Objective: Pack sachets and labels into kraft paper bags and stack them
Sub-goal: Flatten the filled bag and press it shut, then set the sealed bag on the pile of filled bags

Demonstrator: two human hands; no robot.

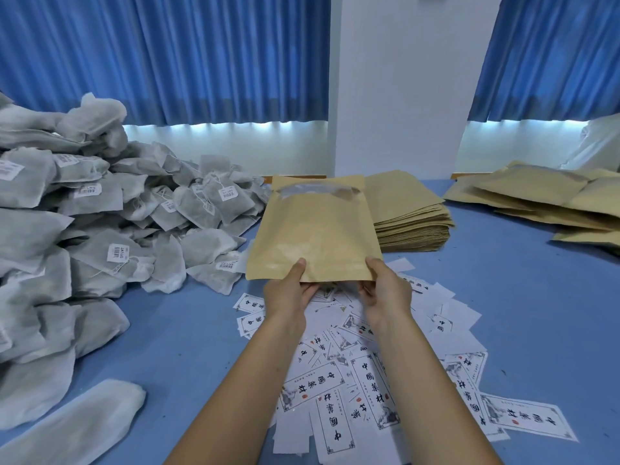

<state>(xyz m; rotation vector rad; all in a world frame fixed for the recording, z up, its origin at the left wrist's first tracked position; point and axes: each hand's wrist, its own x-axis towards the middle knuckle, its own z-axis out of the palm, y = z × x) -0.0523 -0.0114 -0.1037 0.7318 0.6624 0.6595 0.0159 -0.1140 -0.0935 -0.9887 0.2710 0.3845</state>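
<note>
Your left hand (288, 297) and right hand (385, 293) both pinch the near edge of the kraft bag (315, 229), its mouth end pointing away, and the sachets (134, 209) lie left of your left hand, the nearer one.

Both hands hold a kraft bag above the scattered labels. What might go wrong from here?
1. The left hand and right hand pinch the kraft bag only at its near edge, open mouth facing away; tipped forward, any contents might slide out.
2. The labels lie loose and overlapping under the forearms; a sweep could scatter them.
</note>
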